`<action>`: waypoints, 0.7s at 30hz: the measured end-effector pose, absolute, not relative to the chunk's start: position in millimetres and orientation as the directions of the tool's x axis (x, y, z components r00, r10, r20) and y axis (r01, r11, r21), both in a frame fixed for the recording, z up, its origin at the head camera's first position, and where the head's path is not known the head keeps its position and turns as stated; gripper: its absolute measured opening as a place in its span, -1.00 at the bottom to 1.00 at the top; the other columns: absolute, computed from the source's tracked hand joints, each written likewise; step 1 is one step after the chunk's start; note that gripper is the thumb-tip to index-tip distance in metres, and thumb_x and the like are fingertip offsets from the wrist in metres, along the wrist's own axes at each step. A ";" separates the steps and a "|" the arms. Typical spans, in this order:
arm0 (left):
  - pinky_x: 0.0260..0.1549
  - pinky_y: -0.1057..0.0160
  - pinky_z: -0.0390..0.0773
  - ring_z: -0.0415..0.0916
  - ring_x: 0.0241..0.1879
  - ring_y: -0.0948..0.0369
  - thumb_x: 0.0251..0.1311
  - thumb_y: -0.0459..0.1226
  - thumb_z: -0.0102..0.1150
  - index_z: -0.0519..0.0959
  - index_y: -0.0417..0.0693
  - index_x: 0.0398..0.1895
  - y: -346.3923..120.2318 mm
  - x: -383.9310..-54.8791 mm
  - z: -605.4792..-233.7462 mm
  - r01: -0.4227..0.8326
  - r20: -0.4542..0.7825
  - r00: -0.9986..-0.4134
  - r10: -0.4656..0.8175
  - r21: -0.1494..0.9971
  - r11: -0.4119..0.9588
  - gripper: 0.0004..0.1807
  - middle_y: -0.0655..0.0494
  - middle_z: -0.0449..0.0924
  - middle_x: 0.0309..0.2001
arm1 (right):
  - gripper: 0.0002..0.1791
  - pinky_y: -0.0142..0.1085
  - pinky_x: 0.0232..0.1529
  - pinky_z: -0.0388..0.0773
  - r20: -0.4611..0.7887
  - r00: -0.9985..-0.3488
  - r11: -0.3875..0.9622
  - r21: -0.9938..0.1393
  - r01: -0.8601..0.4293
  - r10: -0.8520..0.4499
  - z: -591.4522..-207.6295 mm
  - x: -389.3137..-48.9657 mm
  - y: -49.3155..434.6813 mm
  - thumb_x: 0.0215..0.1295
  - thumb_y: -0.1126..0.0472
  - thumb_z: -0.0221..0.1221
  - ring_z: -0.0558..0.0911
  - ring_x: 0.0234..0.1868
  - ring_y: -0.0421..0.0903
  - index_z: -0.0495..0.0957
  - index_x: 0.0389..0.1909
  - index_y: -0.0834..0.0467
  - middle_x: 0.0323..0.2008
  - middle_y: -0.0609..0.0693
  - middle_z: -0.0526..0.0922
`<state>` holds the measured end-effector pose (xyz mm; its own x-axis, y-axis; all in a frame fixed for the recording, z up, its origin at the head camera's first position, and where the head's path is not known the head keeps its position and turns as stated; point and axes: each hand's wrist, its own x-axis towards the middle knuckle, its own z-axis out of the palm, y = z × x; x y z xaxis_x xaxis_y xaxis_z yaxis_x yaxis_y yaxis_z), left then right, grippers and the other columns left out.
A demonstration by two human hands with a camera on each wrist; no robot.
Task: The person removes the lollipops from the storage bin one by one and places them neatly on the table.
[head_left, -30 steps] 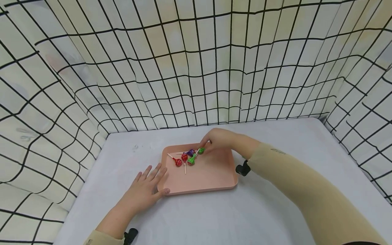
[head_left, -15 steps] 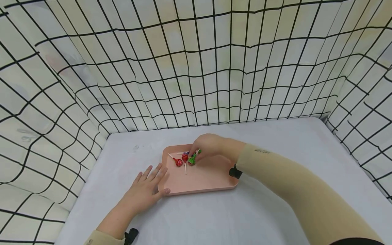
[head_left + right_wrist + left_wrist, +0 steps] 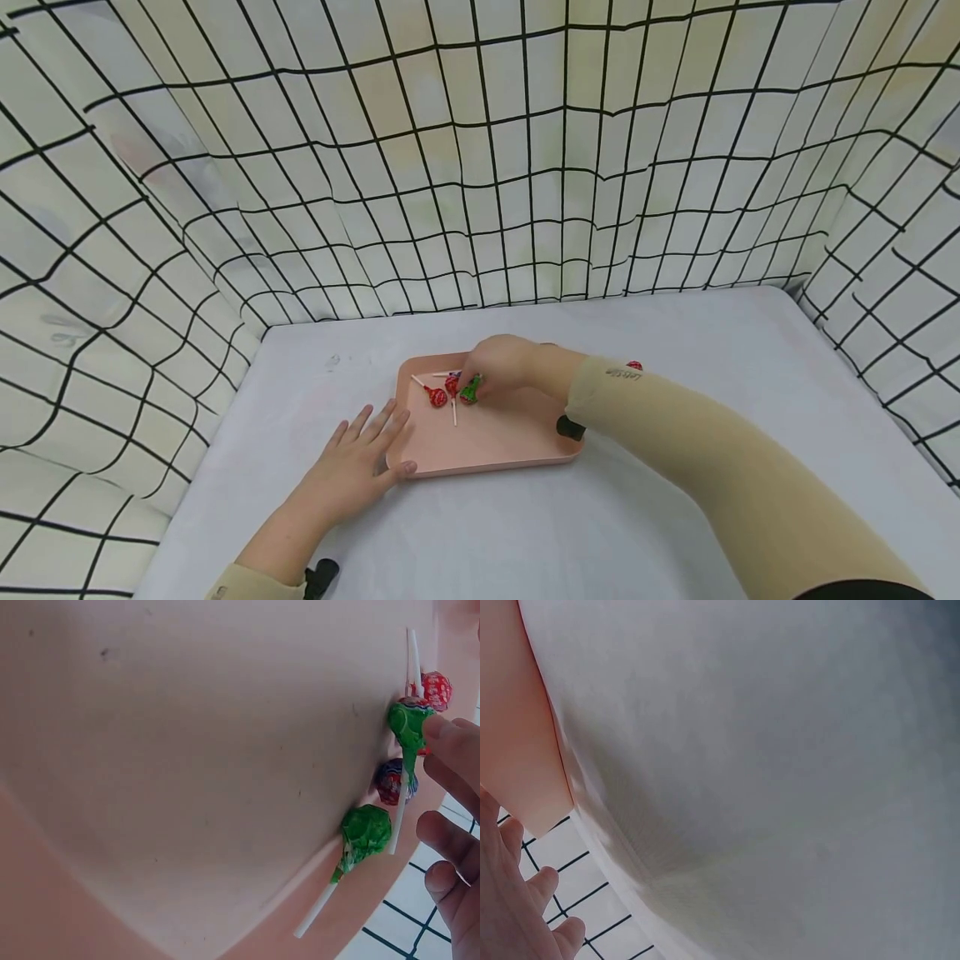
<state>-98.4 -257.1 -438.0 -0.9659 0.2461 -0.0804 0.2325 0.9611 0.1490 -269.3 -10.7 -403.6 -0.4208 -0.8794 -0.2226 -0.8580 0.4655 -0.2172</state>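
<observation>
Right hand (image 3: 501, 365) has slid leftward over the pink tray (image 3: 487, 446); a red ball (image 3: 634, 365) now shows past the sleeve (image 3: 697, 433). Step in hand, I judge: taking up the near green lollipop (image 3: 409, 724), inside the tray. One fingertip (image 3: 437, 729) overlaps its head; whether it is pinched I cannot tell. Left hand (image 3: 352, 475), apart, rests spread at the tray's near left corner. Next move, as I read it, calls for a clean grip; the purple lollipop (image 3: 391, 780), other green lollipop (image 3: 366, 831) and two red lollipops (image 3: 437, 397) crowd it.
</observation>
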 end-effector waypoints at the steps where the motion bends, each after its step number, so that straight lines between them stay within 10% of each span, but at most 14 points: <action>1: 0.40 -0.33 -0.08 -0.09 0.52 -0.17 0.24 0.35 -0.01 0.14 0.15 0.56 -256.9 -98.2 -437.9 0.232 -0.079 -0.966 0.246 0.152 0.961 -0.09 0.07 -0.01 0.57 | -0.69 -0.37 0.14 0.48 -0.220 -0.418 0.463 -0.219 -0.859 -0.881 -404.5 -269.0 -10.9 0.29 0.15 0.33 0.58 -0.01 -0.27 0.71 0.06 -0.13 -0.01 -0.26 0.69; 21: 0.40 -0.34 -0.10 -0.11 0.52 -0.18 0.23 0.38 -0.05 0.12 0.16 0.57 -257.2 -98.6 -437.8 0.224 -0.091 -0.967 0.240 0.158 0.962 -0.07 0.06 -0.04 0.58 | -0.75 -0.40 0.16 0.47 -0.239 -0.415 0.471 -0.275 -0.838 -0.878 -409.4 -262.6 -13.1 0.30 0.12 0.33 0.57 -0.05 -0.29 0.74 -0.01 -0.10 -0.09 -0.28 0.70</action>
